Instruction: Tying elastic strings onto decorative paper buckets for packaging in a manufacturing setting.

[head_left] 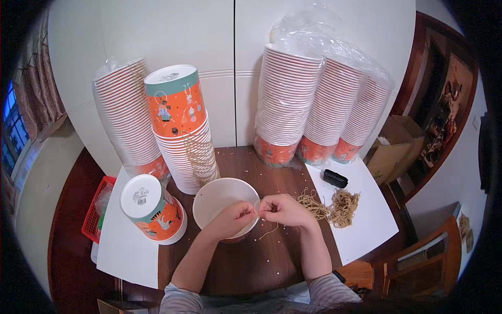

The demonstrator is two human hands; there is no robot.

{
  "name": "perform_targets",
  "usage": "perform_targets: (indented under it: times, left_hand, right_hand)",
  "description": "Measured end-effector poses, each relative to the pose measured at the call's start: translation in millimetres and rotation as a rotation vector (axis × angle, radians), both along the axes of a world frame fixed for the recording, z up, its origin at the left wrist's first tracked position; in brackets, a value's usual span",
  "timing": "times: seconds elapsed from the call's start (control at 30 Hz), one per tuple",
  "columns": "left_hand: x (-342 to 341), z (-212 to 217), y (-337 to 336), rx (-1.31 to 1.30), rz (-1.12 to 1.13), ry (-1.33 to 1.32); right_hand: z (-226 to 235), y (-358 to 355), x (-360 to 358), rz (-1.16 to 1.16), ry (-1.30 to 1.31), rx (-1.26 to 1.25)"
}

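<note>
While I look down from the head camera, the dark wooden table (246, 261) fills the middle. Three wrapped stacks of paper bowls (319, 104) rise at one o'clock, and two more stacks (157, 125) stand at eleven. A white sheet (366, 209) lies at three o'clock and another white sheet (123, 246) at eight, where a short pile of upturned orange bowls (151, 209) sits.

Dead centre stands an open white paper bowl (222, 201). Both my forearms come up from six o'clock and converge on its near rim. My left hand (232, 219) rests over the rim at the bowl's five o'clock, knuckles up, thumb and forefinger pressed together, pinching a thin tan string (257, 208). My right hand (282, 209) meets it just beside, its fingertips also pinched on that string, the other fingers curled under. A loose tail of it trails onto the wood.

A heap of tan string loops (332, 205) lies near my right hand, and a small black object (334, 178) sits beyond it.
</note>
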State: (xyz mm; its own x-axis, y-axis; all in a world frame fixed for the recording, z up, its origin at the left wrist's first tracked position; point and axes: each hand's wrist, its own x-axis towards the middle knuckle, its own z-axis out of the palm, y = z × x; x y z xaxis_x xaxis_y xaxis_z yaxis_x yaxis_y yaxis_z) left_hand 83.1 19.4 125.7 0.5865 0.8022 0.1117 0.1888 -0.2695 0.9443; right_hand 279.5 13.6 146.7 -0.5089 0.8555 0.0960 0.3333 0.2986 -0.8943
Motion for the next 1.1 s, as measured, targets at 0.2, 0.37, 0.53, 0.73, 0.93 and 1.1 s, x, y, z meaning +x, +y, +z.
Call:
perform_targets:
  times: [0.2, 0.37, 0.53, 0.73, 0.93, 1.1]
  left_hand:
    - [-3.7, 2.2, 1.9, -0.140, -0.116, -0.041]
    - [-4.4, 0.9, 3.2, -0.219, -0.148, -0.064]
    - [-3.6, 1.6, 3.3, -0.106, -0.061, -0.020]
    - [-3.4, 4.8, 1.5, -0.165, -0.066, -0.054]
    - [-6.4, 18.0, -1.8, -0.366, -0.106, -0.130]
    - [-7.9, 14.2, -0.3, -0.435, -0.126, -0.140]
  right_hand:
    - [3.9, -1.4, -1.5, 0.047, 0.007, 0.017]
    - [3.8, 1.1, 3.6, 0.055, -0.011, 0.038]
    - [8.0, 0.4, 18.6, -0.059, 0.218, -0.077]
    - [18.7, -5.0, 7.8, -0.059, 0.025, 0.452]
    - [23.5, -12.7, 1.0, 0.071, 0.045, 0.397]
    - [17.7, -10.5, -4.0, 0.072, 0.096, 0.470]
